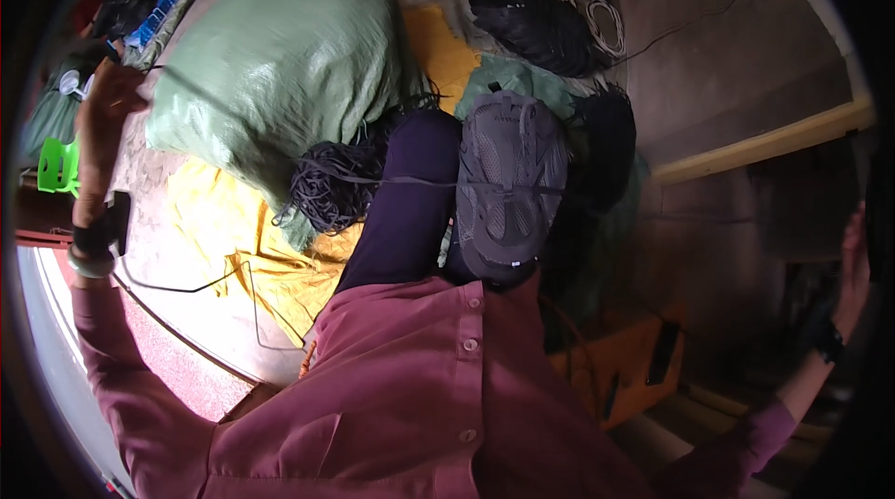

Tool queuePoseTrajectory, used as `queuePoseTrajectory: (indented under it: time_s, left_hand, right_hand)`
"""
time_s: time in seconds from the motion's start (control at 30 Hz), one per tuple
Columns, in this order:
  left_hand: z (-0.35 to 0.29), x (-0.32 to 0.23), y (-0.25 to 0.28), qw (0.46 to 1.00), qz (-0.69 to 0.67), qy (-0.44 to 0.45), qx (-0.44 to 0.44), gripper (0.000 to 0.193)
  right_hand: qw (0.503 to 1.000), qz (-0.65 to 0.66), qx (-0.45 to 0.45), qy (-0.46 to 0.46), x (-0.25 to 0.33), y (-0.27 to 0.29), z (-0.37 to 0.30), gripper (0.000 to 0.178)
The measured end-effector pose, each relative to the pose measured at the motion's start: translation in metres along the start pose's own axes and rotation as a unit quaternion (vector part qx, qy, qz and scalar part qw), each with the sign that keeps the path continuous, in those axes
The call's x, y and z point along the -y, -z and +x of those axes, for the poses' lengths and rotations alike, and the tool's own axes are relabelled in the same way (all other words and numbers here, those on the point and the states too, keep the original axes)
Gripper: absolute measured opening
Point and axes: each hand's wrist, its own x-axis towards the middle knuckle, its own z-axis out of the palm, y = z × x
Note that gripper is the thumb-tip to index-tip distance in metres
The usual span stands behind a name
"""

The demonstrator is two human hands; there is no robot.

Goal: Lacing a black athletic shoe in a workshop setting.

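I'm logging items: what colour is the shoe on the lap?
Dark grey shoe, clearest in head view.

Wide fisheye view from the wearer's head, upright, facing steeply down, shirt front point(392, 387) close at the near edge, dark trousers point(406, 191) mid-view, left hand point(117, 98) and right hand point(853, 261) at opposite rims, green sack point(280, 70) farther off, far left.

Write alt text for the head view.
A grey mesh sneaker lies on the lap of a person in a maroon shirt, whose left hand and right hand are spread wide. A dark cord tangle and pale green sack lie to the left.
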Motion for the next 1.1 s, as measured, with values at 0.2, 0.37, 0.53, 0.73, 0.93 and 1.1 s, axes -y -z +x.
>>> queuePoseTrajectory:
  time_s: [0.2, 0.37, 0.53, 0.73, 0.93, 1.1]
  left_hand:
    - [-0.002, -0.167, -0.131, 0.933, -0.15, -0.31, 0.102, 0.022]
    - [0.004, -0.216, -0.164, 0.887, -0.199, -0.4, 0.118, 0.02]
    - [0.009, -0.235, -0.189, 0.869, -0.173, -0.456, 0.08, 0.019]
    - [0.016, -0.24, -0.198, 0.855, -0.133, -0.501, 0.032, 0.021]
    - [0.015, -0.239, -0.213, 0.882, -0.204, -0.42, 0.06, 0.02]
    - [0.0, -0.231, -0.228, 0.817, -0.512, -0.091, 0.25, 0.018]
  right_hand:
    - [0.978, -0.195, 0.07, 0.029, -0.004, -0.253, -0.016, 0.028]
    - [0.964, 0.018, 0.265, 0.02, -0.026, -0.375, -0.01, 0.027]
    - [0.937, 0.056, 0.343, -0.026, -0.035, -0.416, -0.014, 0.03]
    - [0.931, 0.065, 0.353, -0.063, -0.05, -0.424, -0.012, 0.028]
    - [0.94, 0.043, 0.333, -0.059, -0.05, -0.424, -0.007, 0.024]
    - [0.95, 0.027, 0.31, -0.032, -0.041, -0.421, -0.006, 0.024]
